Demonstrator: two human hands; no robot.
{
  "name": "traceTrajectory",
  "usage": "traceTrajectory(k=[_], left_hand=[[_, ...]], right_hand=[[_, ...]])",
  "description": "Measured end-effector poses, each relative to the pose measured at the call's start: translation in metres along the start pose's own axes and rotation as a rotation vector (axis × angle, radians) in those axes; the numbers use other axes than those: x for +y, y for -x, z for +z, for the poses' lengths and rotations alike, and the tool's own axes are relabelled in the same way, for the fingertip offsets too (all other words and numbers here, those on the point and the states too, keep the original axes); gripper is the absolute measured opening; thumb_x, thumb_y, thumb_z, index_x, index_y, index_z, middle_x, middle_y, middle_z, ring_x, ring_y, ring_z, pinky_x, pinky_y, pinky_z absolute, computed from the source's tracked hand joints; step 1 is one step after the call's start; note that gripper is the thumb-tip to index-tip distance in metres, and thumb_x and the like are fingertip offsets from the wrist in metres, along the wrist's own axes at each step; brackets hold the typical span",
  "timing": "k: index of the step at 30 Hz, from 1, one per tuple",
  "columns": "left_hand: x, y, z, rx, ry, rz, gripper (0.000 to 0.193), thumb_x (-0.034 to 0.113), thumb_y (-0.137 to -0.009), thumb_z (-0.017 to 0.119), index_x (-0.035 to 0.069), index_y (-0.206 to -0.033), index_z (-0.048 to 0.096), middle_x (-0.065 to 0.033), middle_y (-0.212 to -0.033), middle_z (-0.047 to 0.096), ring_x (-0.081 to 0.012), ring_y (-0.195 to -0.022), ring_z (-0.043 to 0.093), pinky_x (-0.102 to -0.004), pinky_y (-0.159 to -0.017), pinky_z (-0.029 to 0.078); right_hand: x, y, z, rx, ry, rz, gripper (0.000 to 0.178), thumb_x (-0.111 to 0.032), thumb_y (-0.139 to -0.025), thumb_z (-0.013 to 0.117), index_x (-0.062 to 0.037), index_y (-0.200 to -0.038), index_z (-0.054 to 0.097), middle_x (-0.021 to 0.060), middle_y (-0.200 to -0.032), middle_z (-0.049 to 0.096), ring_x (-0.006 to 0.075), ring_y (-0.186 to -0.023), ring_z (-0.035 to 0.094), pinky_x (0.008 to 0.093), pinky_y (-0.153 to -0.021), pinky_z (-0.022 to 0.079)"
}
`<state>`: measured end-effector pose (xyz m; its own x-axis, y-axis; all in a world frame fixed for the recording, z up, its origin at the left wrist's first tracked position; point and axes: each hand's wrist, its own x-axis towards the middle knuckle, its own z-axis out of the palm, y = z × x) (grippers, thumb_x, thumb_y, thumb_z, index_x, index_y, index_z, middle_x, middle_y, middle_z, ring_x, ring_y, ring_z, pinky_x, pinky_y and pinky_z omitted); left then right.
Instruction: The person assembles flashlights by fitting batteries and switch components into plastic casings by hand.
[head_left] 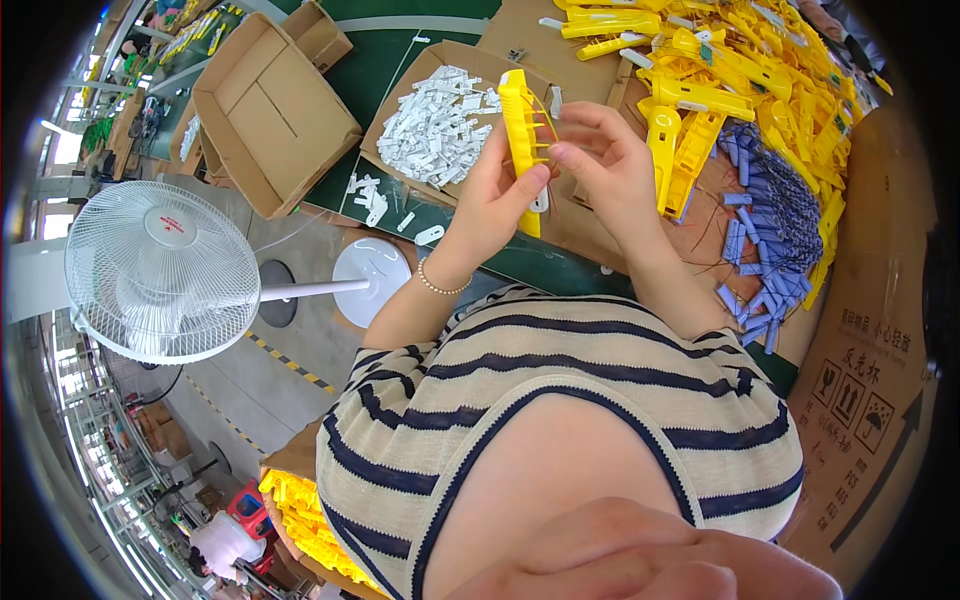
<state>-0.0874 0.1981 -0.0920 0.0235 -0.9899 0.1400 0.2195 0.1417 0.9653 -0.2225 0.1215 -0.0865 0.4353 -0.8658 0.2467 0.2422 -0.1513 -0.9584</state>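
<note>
In front of my chest, my left hand [500,195] grips a long yellow plastic housing [519,125], tilted nearly upright, with my thumb across its lower part. Its open side has a row of small ribs and faces right. A thin wire [548,118] bows out along that side. My right hand [612,165] has its fingers curled and its thumb tip at the wire, beside the ribs. A small white piece shows low on the housing, partly hidden by my left thumb. Behind my hands stands a cardboard box [372,150] holding many small white plastic parts [435,125].
Yellow housings [740,70] are heaped at far right, beside a pile of blue cylinders [765,250] with dark wires. An open carton [270,130] stands far left. A white fan [165,270] is at left, and a tall carton [860,350] borders my right side.
</note>
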Motion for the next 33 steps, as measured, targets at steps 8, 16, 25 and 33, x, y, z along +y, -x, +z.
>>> traceTrajectory(k=[8,16,25,33], left_hand=[[0.003,0.003,0.009,0.141,-0.122,0.146,0.043,0.013,-0.096,0.041,-0.001,-0.136,0.029,-0.0100,-0.119,0.049,-0.0155,-0.109,0.049,-0.0289,-0.095,0.038],[-0.021,-0.003,0.007,0.272,-0.113,0.204,0.039,0.010,-0.094,0.042,-0.001,-0.130,0.031,-0.0089,-0.110,0.051,-0.0150,-0.099,0.050,-0.0293,-0.088,0.041],[-0.033,-0.007,0.006,0.201,-0.024,0.091,0.042,-0.002,-0.088,0.042,0.002,-0.129,0.031,-0.0079,-0.106,0.051,-0.0139,-0.092,0.053,-0.0276,-0.081,0.045],[-0.035,-0.001,0.001,0.166,0.099,-0.038,0.040,0.000,-0.086,0.041,0.006,-0.125,0.034,-0.0117,-0.105,0.051,-0.0197,-0.082,0.057,-0.0339,-0.070,0.051]], right_hand=[[0.003,0.002,0.001,-0.014,0.161,-0.104,0.009,-0.007,-0.074,0.070,-0.0002,-0.080,0.066,0.0085,-0.093,0.061,0.0171,-0.087,0.059,0.0293,-0.075,0.047],[0.000,0.019,0.009,-0.098,0.615,-0.332,0.009,-0.008,-0.073,0.067,-0.0031,-0.074,0.060,0.0070,-0.074,0.060,0.0266,-0.074,0.055,0.0368,-0.066,0.042],[-0.008,0.020,-0.017,-0.196,0.630,-0.184,0.014,-0.016,-0.077,0.065,-0.0038,-0.083,0.064,0.0088,-0.078,0.063,0.0279,-0.076,0.059,0.0371,-0.067,0.045],[0.001,0.023,-0.218,-0.042,1.561,0.131,0.021,-0.009,-0.076,0.061,-0.0064,-0.096,0.068,0.0142,-0.095,0.064,0.0330,-0.088,0.061,0.0387,-0.076,0.049]])
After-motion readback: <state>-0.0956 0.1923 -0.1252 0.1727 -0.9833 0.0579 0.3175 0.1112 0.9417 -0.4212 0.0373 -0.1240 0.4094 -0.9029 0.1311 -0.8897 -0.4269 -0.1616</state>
